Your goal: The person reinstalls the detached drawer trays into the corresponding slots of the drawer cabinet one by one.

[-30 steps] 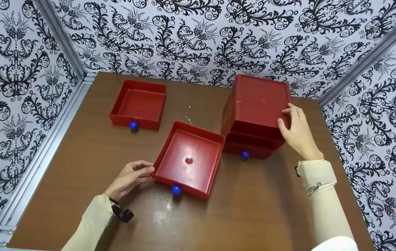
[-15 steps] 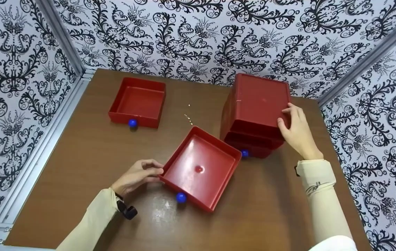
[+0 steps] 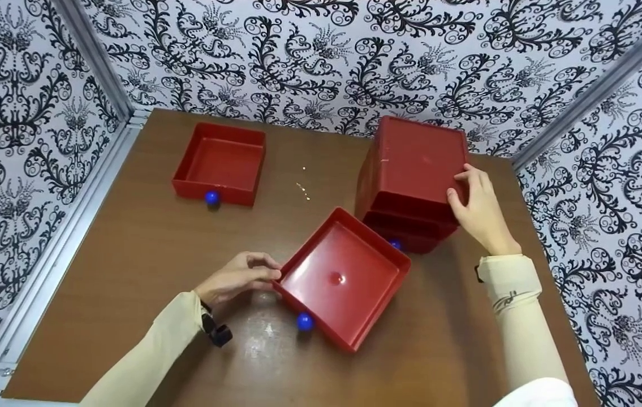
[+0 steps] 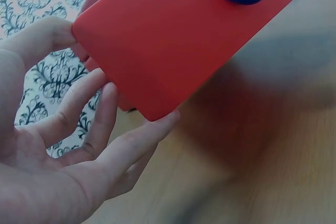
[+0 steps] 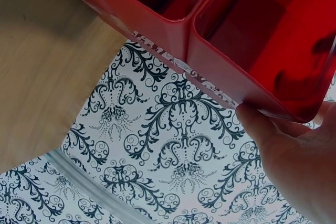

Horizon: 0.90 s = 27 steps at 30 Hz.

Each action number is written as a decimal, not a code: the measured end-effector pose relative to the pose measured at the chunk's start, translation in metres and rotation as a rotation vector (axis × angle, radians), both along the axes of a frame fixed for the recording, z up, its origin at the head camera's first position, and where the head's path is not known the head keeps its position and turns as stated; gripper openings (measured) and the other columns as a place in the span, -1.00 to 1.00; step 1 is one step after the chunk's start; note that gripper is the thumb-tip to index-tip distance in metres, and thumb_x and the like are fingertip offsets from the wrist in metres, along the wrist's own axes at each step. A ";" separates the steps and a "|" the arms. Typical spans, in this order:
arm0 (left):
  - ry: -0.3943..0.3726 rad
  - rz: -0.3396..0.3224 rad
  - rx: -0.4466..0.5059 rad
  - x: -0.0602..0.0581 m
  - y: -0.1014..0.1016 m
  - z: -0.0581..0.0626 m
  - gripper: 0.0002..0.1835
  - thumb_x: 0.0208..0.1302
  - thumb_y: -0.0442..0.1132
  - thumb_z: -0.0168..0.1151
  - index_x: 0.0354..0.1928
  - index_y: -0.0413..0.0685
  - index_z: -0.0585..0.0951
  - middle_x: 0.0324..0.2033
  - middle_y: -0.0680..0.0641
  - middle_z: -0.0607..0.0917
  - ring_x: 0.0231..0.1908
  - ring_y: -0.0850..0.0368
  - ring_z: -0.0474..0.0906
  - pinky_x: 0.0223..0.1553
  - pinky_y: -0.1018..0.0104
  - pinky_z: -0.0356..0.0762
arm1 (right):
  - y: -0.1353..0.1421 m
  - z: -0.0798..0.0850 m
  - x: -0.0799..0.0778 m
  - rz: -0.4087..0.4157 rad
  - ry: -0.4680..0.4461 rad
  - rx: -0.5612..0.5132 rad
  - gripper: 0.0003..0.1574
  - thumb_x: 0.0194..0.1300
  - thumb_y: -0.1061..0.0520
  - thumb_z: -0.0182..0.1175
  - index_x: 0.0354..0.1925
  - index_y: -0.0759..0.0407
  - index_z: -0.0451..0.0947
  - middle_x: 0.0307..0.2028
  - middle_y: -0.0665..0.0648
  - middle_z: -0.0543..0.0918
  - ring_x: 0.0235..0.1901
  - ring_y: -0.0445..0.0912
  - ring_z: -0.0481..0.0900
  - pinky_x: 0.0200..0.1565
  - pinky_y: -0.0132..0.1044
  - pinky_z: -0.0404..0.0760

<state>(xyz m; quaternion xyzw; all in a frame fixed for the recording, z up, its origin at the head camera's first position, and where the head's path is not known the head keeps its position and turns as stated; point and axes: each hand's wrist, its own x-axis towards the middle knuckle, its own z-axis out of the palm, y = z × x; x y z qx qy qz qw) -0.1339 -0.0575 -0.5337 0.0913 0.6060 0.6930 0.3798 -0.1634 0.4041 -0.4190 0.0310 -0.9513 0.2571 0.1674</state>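
My left hand (image 3: 241, 277) holds a red drawer (image 3: 349, 277) by the left corner of its front. In the left wrist view, the thumb lies at the upper corner of the drawer front and fingertips touch its lower corner. The drawer looks raised off the table and turned at an angle, its inside bare and its blue knob (image 3: 305, 322) facing me. At the right stands a red drawer cabinet (image 3: 422, 158) with an open upper slot. My right hand (image 3: 482, 212) grips its upper right edge. A lower blue knob (image 3: 395, 245) on the cabinet is partly hidden behind the held drawer.
Another red drawer (image 3: 224, 161) with a blue knob (image 3: 212, 198) sits at the back left of the brown table (image 3: 128, 249). Small shiny specks (image 3: 304, 192) lie mid-table. Patterned walls (image 3: 298, 62) and metal rails (image 3: 72, 226) bound the table.
My left hand has moved to the right with the drawer, which has turned clockwise and now overlaps the cabinet's lower front. The right hand has stayed at the cabinet.
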 end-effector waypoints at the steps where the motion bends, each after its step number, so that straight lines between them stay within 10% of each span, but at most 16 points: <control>1: 0.006 -0.009 -0.006 -0.001 0.002 0.001 -0.63 0.04 -0.18 0.35 -0.13 -0.23 0.55 -0.17 -0.08 0.53 -0.24 0.13 0.63 0.05 0.05 0.57 | 0.000 0.000 0.000 -0.002 -0.001 0.000 -0.57 0.23 0.05 0.04 0.00 0.29 0.34 0.28 0.32 0.24 0.31 0.18 0.16 0.35 0.08 0.15; 14: 0.007 -0.083 0.038 -0.003 0.030 -0.006 -0.61 0.00 -0.17 0.38 -0.17 -0.26 0.56 -0.24 -0.09 0.57 -0.26 0.11 0.63 0.01 0.00 0.59 | -0.001 0.001 0.000 0.001 0.004 0.002 -0.57 0.23 0.07 0.04 -0.01 0.32 0.33 0.27 0.33 0.25 0.31 0.20 0.17 0.34 0.09 0.16; 20: 0.120 -0.142 0.134 -0.013 0.036 -0.042 -0.67 0.08 -0.14 0.32 -0.16 -0.19 0.58 -0.27 -0.05 0.63 -0.27 0.14 0.64 -0.14 0.17 0.67 | -0.001 0.000 0.000 -0.007 0.011 0.001 -0.57 0.23 0.06 0.04 -0.01 0.31 0.33 0.27 0.31 0.26 0.31 0.19 0.17 0.34 0.08 0.16; 27: 0.033 -0.094 0.025 -0.004 0.045 -0.007 -0.60 -0.01 -0.14 0.38 -0.18 -0.24 0.57 -0.28 -0.05 0.60 -0.27 0.13 0.63 -0.01 0.05 0.61 | -0.001 0.001 0.000 -0.010 0.002 0.000 -0.56 0.22 0.06 0.05 -0.01 0.29 0.34 0.27 0.30 0.25 0.32 0.17 0.17 0.36 0.06 0.15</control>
